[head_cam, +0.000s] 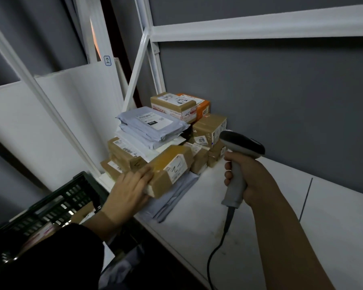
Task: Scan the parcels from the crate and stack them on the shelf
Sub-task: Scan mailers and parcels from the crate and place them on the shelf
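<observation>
Crate [50, 208]: nearest, low on my left, below the shelf edge. Brown parcels show inside it, so work is left.

Left grip [130, 189]: released, fingers nearly straight and laid flat on the near-left end of a brown parcel [170, 166]. It presses, it does not clasp. I cannot see the thumb well enough to say more.

The parcel sits on the shelf [249, 237], resting on some flat grey bags [176, 195] at the front of the pile. Its long axis runs from my left grip away and to the right, towards the stacked boxes. Its white label faces up at the far-right end.

Right grip [249, 181]: clenched round the handle of the scanner [241, 145], held above the shelf to the right of the parcel and clear of it. The cable [218, 243] hangs down off the front edge.

Judgement: the parcel lies ahead of the left palm along its own length, so a push along that axis would seat it against the pile. The left grip is the nearer one, both to this parcel and to the crate.

Farther back: a grey mailer bag [151, 122] on top of the pile, and an orange box [201, 105] against the wall.
</observation>
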